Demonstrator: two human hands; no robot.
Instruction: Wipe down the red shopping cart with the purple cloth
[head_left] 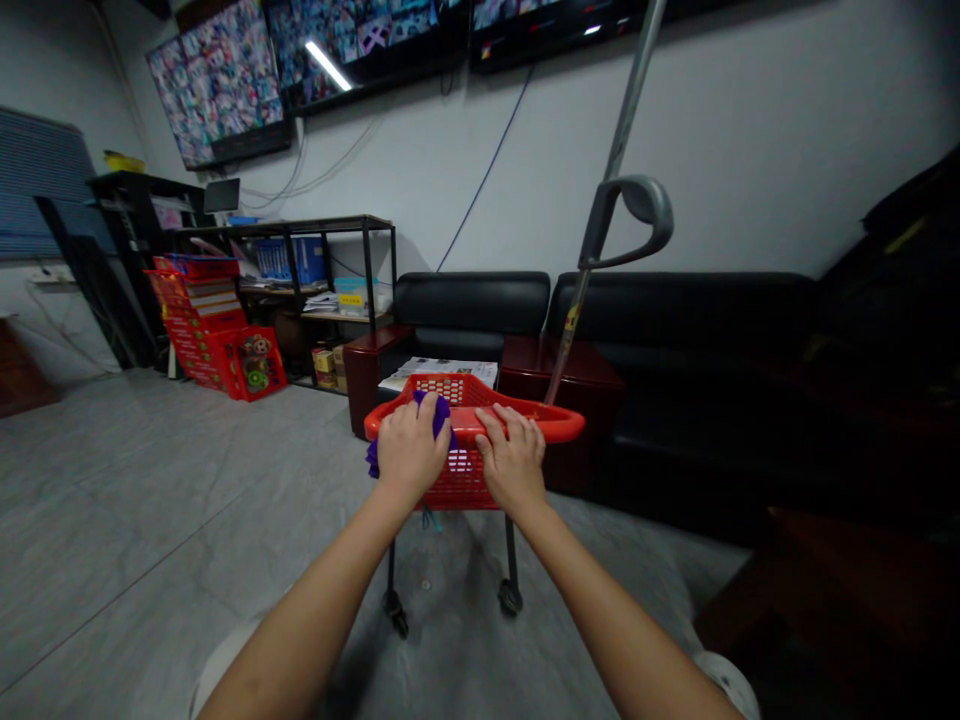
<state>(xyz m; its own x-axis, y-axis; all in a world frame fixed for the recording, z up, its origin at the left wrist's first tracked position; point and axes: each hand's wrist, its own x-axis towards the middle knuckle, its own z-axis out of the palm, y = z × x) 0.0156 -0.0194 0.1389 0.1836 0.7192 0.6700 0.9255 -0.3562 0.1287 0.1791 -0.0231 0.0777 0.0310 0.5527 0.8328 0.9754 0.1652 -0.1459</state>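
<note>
Left hand (412, 450), grasping a purple cloth (435, 408) against the handle (564, 427) of the red cart (463, 490); right hand (514, 455), fingers laid over the same handle, firmness of grip indeterminable. The cart stands upright before the black sofa (472, 305), handle away from it, basket pointing toward it, long axis running sofaward.

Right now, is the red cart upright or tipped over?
Upright: the red cart has its basket on top and two wheels on the floor.
</note>
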